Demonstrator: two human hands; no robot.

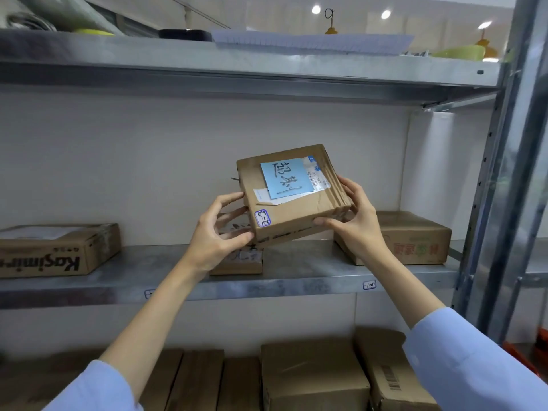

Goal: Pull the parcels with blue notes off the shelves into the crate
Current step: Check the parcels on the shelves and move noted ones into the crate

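A flat brown cardboard parcel with a blue note stuck on its top is held tilted toward me, above the middle metal shelf. My left hand grips its lower left corner, fingers curled round the edge. My right hand grips its right side, thumb along the front edge. Another small parcel lies on the shelf behind my left hand, mostly hidden. The crate is out of view.
A box printed "Kasimir" lies at the shelf's left, and a box with red and green print at its right. Several cardboard boxes fill the shelf below. A steel upright stands at the right, an upper shelf overhead.
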